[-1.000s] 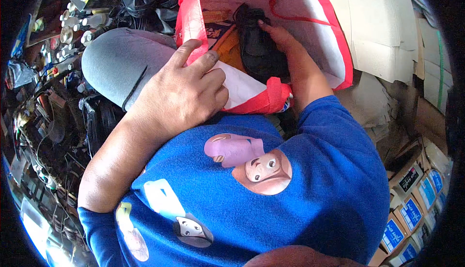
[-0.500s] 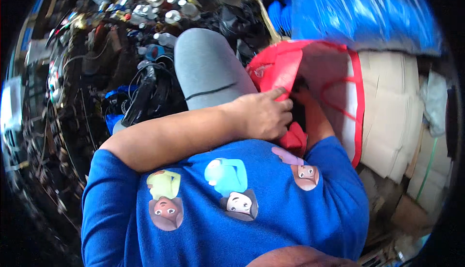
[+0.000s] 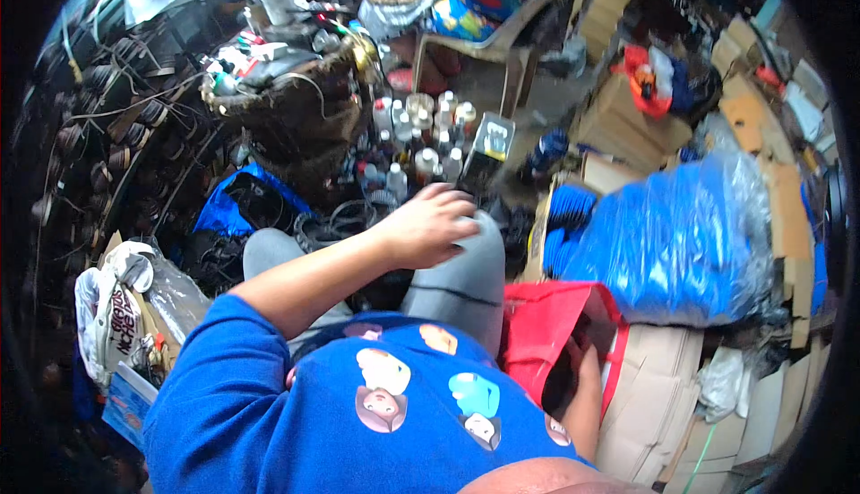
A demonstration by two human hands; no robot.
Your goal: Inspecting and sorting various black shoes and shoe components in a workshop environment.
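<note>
Over my grey-trousered knee (image 3: 461,266), my left hand (image 3: 428,225) hovers with its fingers spread and slightly bent, nothing visible in them. To the right of my thigh stands a red bag (image 3: 542,324), its mouth gaping toward me. My right hand (image 3: 586,364) reaches inside the bag; its fingers are hidden in the dark opening, so what they touch does not show.
Several small bottles (image 3: 425,158) stand ahead on the floor, before a plastic chair (image 3: 502,51) where another person sits. Plastic-wrapped blue goods (image 3: 663,239) and flattened cardboard (image 3: 649,386) lie on the right. A cluttered stand (image 3: 296,122) is at far left.
My left hand has let go of the red bag's edge and moved left over my knee. My right hand stays in the bag. The view has swung up, showing more of the room.
</note>
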